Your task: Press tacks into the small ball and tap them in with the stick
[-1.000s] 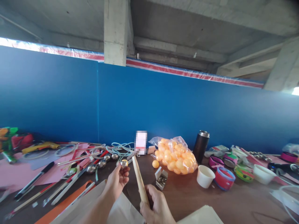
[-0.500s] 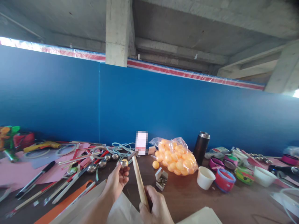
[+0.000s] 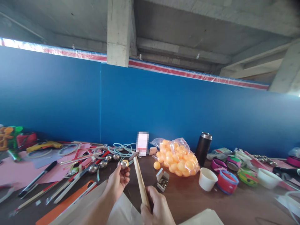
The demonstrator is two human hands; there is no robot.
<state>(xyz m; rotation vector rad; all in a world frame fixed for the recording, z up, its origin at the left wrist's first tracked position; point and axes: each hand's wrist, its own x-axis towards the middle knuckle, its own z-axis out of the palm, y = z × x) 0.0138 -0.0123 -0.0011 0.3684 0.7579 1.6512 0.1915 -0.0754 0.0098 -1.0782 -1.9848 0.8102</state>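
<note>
My left hand point(image 3: 120, 179) is closed on a small shiny metal ball point(image 3: 124, 164) with a bit of yellow-orange at its top. Beside it, my right hand point(image 3: 156, 204) grips the lower end of a pale wooden stick point(image 3: 140, 182), which points up and away and stands apart from the ball. An open little box point(image 3: 162, 185) of small metal pieces sits just beyond my right hand. Several similar metal balls point(image 3: 103, 163) lie on the table to the left of the held one.
Beyond the hands are a loose orange ball point(image 3: 157, 165), a clear bag of orange balls point(image 3: 178, 159), a black bottle point(image 3: 203, 149) and a white cup point(image 3: 207, 179). Sticks, a marker point(image 3: 38, 178) and pink paper cover the left. Wristbands point(image 3: 227, 182) lie right.
The whole view has shifted slightly, with the table items appearing a little farther right. Both hands keep their hold on the metal ball and the wooden stick.
</note>
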